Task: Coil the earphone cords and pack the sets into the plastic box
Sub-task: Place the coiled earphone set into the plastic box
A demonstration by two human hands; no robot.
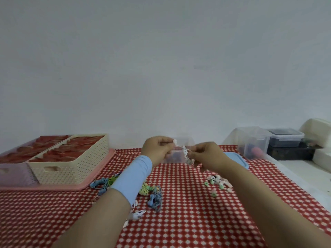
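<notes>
Basket (71,169), cream perforated plastic, far left on a pink tray (100,169): filled with flat red pieces, kind unclear. Counter (197,221) covered in red-and-white checked cloth. Loose earphones (154,196), blue, green and grey cords in tangles, lie by the left forearm. Left hand (157,149) pinches the bud end of a white earphone cord (185,153); right hand (207,154) pinches its wound middle, both raised above the cloth. Plastic box (176,156), clear, just behind the hands, contents blurred. Blue lid (238,159) flat beside it. Pastel ear tips (218,181) scattered under the right forearm. Clear tub (254,142) far right.
</notes>
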